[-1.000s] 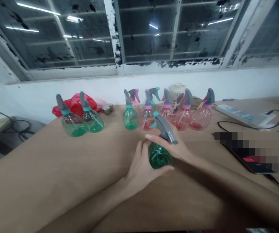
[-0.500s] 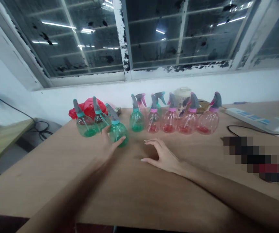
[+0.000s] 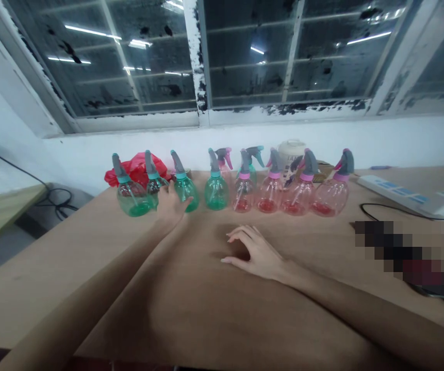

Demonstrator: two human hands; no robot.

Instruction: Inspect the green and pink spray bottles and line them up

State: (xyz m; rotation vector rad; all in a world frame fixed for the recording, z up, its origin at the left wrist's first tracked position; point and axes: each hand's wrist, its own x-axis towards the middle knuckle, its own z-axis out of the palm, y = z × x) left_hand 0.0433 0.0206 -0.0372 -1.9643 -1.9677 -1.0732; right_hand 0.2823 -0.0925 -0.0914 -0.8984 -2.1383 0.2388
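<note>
My left hand (image 3: 170, 205) is wrapped round the left side of a green spray bottle (image 3: 191, 200), its thumb across the front. That bottle stands upright in the row, with a grey and teal trigger head. Two more green spray bottles stand to its left, the outer one (image 3: 134, 202) in plain sight and the other (image 3: 152, 186) partly behind my hand. Another green spray bottle (image 3: 216, 195) is just to the right. My right hand (image 3: 258, 253) rests over the table with thumb and fingers apart, holding nothing, in front of a pink spray bottle (image 3: 244, 196).
Several pink spray bottles (image 3: 330, 198) continue the row rightward. Behind are a red plastic bag (image 3: 140, 167), a white container (image 3: 292, 149) and two more spray bottles. A white power strip (image 3: 399, 193) with a black cable lies at the right. The wall and window close off the back.
My left hand has moved the green spray bottle back and slightly left, from in front of the row into line with the others. My right hand has barely moved.
</note>
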